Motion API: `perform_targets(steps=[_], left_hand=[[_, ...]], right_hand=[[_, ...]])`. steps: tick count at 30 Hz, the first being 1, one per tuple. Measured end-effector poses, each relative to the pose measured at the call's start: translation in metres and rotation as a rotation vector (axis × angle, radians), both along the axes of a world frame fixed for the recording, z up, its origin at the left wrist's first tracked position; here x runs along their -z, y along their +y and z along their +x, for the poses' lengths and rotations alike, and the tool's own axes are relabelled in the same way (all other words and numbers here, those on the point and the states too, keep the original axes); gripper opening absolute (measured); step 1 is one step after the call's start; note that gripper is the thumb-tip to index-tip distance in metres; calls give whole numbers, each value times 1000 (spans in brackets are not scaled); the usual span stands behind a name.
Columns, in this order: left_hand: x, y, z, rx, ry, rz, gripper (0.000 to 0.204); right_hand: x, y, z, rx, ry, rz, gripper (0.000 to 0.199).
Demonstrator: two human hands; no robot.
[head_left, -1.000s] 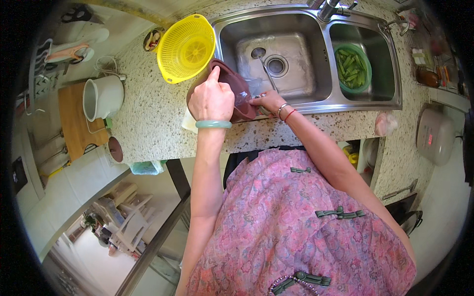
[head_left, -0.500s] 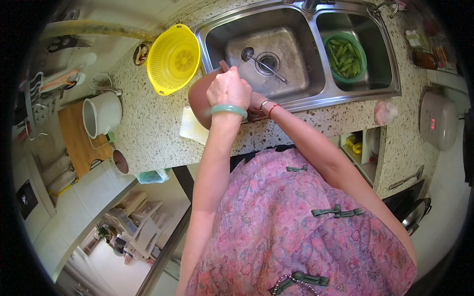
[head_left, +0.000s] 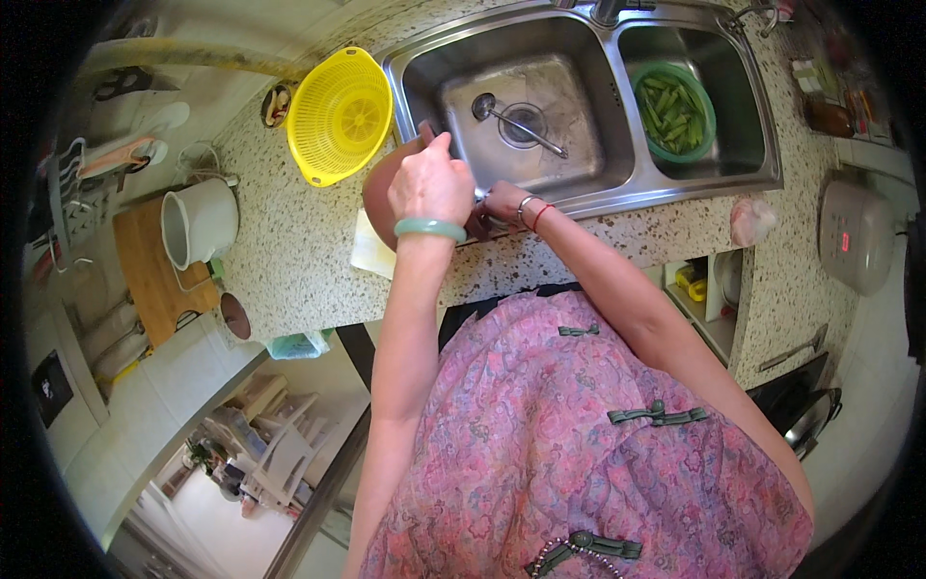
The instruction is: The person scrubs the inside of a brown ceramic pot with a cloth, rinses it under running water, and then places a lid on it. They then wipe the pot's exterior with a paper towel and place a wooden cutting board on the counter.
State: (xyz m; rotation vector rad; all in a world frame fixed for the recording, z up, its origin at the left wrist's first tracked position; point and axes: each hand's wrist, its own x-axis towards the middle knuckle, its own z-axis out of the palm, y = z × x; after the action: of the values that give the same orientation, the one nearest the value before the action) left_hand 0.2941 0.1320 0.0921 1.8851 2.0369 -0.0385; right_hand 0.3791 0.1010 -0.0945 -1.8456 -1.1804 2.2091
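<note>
"Speckled counter (head_left: 280, 256), running across the upper frame; steel sink (head_left: 579, 108), sitting upper centre. Main piece?"

"Brown basin (head_left: 384, 185), one: leaning tilted, upper centre, at the large compartment's lower-left edge. Left hand (head_left: 431, 186) is clenching its rim. Right hand (head_left: 503, 201) is meeting its near side; fingertips are hiding, so I cannot tell whether they are pinching."

"Hazards?"

"Basin could be slipping, should that left grip be loosening, and striking the ladle (head_left: 484, 107) lying just right. Yellow colander (head_left: 318, 116) is standing close, upper left; a leftward swing could be nudging it."

"Edges, room?"

"Steel lip is passing beside the right wrist. Open room is lying right of the ladle; leftward, counter is stretching toward a white pail (head_left: 217, 227). Pale flat packet (head_left: 371, 253) is crowding the basin's lower side. Green tub (head_left: 711, 116) of cut greens is occupying the small compartment, upper right."
</note>
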Motion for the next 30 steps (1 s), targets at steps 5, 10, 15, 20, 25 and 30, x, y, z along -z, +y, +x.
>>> perform_targets(steps=[5, 10, 15, 20, 25, 30], left_hand=[[-22, -20, -46, -138, -75, 33, 65], [5, -53, -121, -342, -497, 136, 60], [6, -81, -162, -552, -869, 101, 55], [-14, -92, -179, -589, -739, -28, 55], [26, -106, -210, -368, -871, 172, 65], [21, -121, -181, -566, -1336, 101, 67]], right_hand=[[5, -9, 7, 226, 247, -104, 37], [-9, -11, -7, 277, 265, -64, 68], [-32, -16, -17, 309, 324, -31, 65], [-58, -26, -31, 311, 224, 104, 53], [-68, -48, -38, 329, 161, 272, 46], [-101, -58, -19, 403, 111, 439, 39]])
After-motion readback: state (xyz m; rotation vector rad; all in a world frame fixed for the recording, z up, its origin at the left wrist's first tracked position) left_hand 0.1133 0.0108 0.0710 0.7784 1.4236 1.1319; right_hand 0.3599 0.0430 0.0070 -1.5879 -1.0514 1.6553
